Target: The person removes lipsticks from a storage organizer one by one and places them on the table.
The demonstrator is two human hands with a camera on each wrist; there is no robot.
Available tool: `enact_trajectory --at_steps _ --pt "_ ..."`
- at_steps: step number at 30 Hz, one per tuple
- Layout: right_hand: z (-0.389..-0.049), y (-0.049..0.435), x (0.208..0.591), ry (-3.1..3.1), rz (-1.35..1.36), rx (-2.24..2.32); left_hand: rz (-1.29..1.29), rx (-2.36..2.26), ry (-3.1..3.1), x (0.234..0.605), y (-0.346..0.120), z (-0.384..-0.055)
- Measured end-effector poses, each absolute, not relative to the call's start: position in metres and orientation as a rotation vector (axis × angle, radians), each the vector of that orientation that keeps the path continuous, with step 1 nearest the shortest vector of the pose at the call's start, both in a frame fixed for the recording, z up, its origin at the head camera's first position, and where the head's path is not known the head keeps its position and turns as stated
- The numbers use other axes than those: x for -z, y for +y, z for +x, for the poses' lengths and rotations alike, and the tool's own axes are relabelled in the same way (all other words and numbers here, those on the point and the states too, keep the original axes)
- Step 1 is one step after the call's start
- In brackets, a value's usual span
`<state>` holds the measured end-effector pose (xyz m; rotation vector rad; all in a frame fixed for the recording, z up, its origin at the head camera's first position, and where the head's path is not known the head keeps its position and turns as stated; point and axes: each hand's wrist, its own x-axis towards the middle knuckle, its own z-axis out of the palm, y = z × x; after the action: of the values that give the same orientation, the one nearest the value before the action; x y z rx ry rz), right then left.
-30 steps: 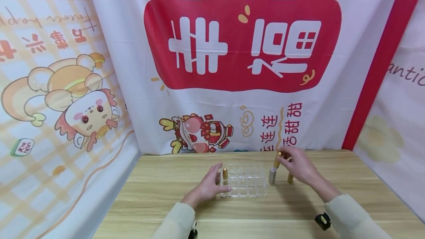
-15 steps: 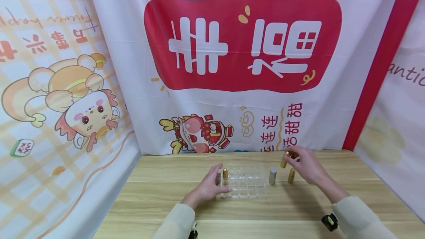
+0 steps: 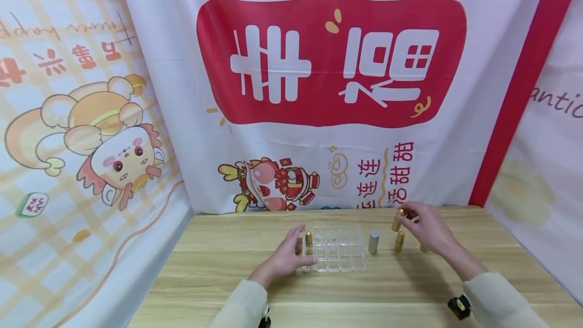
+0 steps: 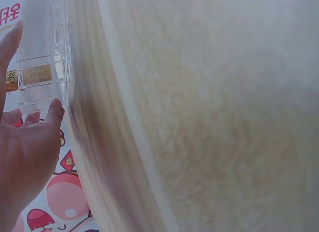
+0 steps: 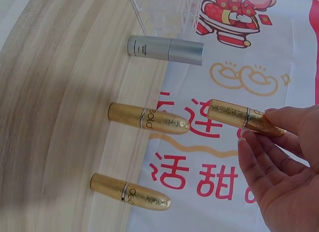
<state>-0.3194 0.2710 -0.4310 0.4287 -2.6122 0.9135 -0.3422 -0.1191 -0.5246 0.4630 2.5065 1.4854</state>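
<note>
My left hand [image 3: 283,257] grips the left end of a clear plastic lipstick organizer [image 3: 339,262], thumb at the front and fingers behind. One gold lipstick [image 3: 308,239] stands in its leftmost back compartment. My right hand [image 5: 279,167] pinches another gold bullet-shaped lipstick [image 5: 227,114] by its tapered end, raised above the table. Below it, a silver tube [image 5: 164,50] and two gold lipsticks stand upright. The nearer gold lipstick [image 5: 148,118] shows fully; the right-hand gold lipstick [image 5: 130,191] is mostly hidden behind my hand in the head view.
The organizer rests on a wood-grain table [image 3: 319,297]. A white cloth with a red printed panel [image 3: 332,110] hangs along its back edge. More printed cloth [image 3: 91,166] hangs at the left side, and pale cloth [image 3: 533,232] at the right.
My right hand has moved right with its gold lipstick, from over the silver tube to over the gold ones, uncovering them. The left hand and organizer have stayed put.
</note>
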Motion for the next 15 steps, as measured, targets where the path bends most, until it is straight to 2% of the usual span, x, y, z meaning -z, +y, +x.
enact_trajectory --at_steps 15 --pt "-0.316 0.291 0.432 -2.613 0.382 -0.876 0.468 -1.493 2.503 0.526 -0.12 -0.343"
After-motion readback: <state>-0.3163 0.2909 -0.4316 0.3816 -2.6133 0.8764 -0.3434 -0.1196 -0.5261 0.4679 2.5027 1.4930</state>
